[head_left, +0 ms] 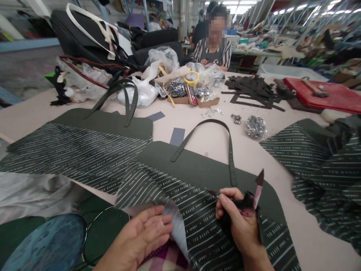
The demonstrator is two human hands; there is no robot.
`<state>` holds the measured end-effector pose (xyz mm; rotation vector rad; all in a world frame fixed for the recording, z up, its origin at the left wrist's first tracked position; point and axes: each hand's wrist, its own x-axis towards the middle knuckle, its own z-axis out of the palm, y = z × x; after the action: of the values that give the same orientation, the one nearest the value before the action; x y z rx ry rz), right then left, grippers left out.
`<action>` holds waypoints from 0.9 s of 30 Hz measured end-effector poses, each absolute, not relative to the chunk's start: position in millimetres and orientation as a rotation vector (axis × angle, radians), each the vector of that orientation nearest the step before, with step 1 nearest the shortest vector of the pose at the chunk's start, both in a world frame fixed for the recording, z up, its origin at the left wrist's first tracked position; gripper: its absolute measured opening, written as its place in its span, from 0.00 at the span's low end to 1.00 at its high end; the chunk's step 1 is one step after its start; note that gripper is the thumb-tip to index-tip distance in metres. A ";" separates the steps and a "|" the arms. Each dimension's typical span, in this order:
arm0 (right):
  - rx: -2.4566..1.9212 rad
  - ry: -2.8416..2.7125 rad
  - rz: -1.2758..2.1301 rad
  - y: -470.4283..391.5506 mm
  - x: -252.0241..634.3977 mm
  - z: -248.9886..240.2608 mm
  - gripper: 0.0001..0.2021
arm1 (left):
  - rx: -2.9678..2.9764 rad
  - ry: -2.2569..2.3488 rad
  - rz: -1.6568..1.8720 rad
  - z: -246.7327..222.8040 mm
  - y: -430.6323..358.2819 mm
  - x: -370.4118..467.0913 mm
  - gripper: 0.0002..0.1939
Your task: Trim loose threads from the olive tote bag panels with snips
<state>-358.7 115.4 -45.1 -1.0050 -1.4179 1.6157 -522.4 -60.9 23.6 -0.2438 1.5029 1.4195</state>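
A dark green bag panel with a strap handle (204,167) and striped printed lining (197,218) lies before me at the table's front edge. My right hand (242,218) rests over the lining, fingers wrapped round a dark-handled tool whose pointed blade (259,186) sticks up past the knuckles. At the near edge of the lining, my left hand (143,233) is palm up with its fingers stretched out, beside a folded-back corner of the sheet. A second panel (113,124) with a looped handle lies to the left.
More striped pieces (332,169) lie at the right. Behind are plastic bags (143,90), a yellow tape roll (191,77), dark strips (254,90), metal fittings (255,127) and a red board (324,96). Across the table sits a person (214,52). A blue stool (47,241) is lower left.
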 end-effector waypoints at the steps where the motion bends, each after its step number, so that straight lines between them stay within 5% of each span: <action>1: -1.010 -1.385 1.632 114.9 -358.1 -46.2 0.16 | -0.233 1.523 1.411 21.8 -56.3 -523.8 0.35; 8: -1.033 -1.427 1.603 111.5 -356.8 -46.9 0.15 | -0.215 1.563 1.156 19.0 -65.2 -532.7 0.27; 27: -1.038 -1.429 1.652 108.6 -356.3 -41.3 0.14 | -0.382 1.284 1.562 14.8 37.6 -508.5 0.02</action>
<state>-356.3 108.6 -41.3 -1.0379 -1.4286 1.6516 -508.5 37.6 14.8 -0.3816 1.2835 1.5623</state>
